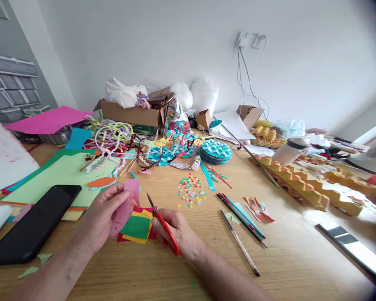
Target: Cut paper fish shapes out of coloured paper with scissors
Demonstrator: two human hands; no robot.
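Note:
Pinched between the thumb and fingers of my left hand [103, 209] is a pink paper fish cutout [122, 217], with a drawn eye and mouth at its lower end. A pink paper strip [132, 186] stands up at its top. My right hand [175, 230] grips red-handled scissors [166, 232], blades pointing up and left, apart from the pink paper. Below and between both hands lie green, yellow and red paper pieces [138, 227]. Just beyond my left hand an orange paper fish [102, 182] rests on light green sheets [65, 175].
A black phone [37, 223] lies at left. Pens and pencils [241, 221] lie right of my right hand, near paper scraps [260, 209]. Confetti dots [191, 190], blue egg-carton pieces [214, 150] and a glue bottle [196, 163] are farther back. Yellow egg cartons [291, 184] line the right.

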